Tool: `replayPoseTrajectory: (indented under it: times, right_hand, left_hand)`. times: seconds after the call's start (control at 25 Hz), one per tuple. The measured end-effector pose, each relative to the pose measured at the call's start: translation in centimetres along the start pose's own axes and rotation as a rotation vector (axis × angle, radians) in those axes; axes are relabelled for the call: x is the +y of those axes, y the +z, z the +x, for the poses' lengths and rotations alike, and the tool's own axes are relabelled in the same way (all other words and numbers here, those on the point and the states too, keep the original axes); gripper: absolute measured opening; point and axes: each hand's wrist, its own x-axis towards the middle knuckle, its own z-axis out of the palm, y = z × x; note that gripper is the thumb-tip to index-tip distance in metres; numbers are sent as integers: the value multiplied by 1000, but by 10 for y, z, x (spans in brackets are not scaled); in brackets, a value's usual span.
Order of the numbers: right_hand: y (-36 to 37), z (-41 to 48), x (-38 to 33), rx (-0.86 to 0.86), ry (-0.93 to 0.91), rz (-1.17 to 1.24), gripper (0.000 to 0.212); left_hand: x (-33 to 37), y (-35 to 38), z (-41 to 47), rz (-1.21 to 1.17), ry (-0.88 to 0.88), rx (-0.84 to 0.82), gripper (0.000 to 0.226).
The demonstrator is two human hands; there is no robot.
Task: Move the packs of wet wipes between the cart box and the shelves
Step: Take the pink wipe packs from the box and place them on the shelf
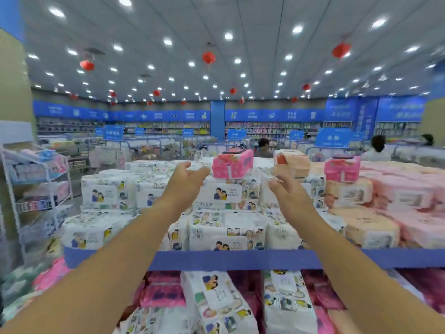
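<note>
Both arms are stretched out over the display, centre of the frame. The left hand [185, 177] is held open, fingers straight and loosely together, with nothing in it. Its fingertips are just beside the left end of the pink pack of wipes [232, 163]. The right hand [286, 189] is opened too, fingers spread and slightly bent, and empty as far as can be made out. Blur hides whether its tips touch the peach pack [292, 162] just above it.

The hands are angled toward each other, which reads as a two-handed take being set up. A soft, bulky pack is better clasped at both ends than pinched at one corner. The pink pack is perched alone on top of the stacked white packs [227, 194] printed with cartoon figures, so it can be lifted off without the rows beneath being disturbed.

A second pink pack [342, 168] is seen further right, set on peach-coloured stock. The stack is bounded at the front by the blue shelf edge [240, 259], which is crossed by both forearms. The lower-tier packs [216, 302] are laid beneath it at the bottom of the frame. A wire rack [36, 179] of goods is placed at the left edge.

The cart box is not seen, so the direction of transfer is judged, not known: a pick from the shelf looks likeliest.
</note>
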Motion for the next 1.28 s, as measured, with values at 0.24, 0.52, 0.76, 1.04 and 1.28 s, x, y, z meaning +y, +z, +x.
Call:
replayPoseTrajectory:
  times: [0.24,0.52,0.76,1.04,1.28]
  right_hand:
    - [-28,81,3,359,147,-145,32]
    - [-36,162,8,379,636,343,70]
    - [-30,183,15,362,620,258,47]
    - [-24,177,27,384,520,359,43]
    - [-18,133,35,334,448,595,43]
  left_hand:
    - [5,43,116,146,-10,-55,78]
    - [6,69,187,175,-277,-336,63]
    - [31,74,199,349,-357,-482,69]
    - [8,105,161,20,-166,-428,50]
    - [-21,107,112,-172,-102,-366,56]
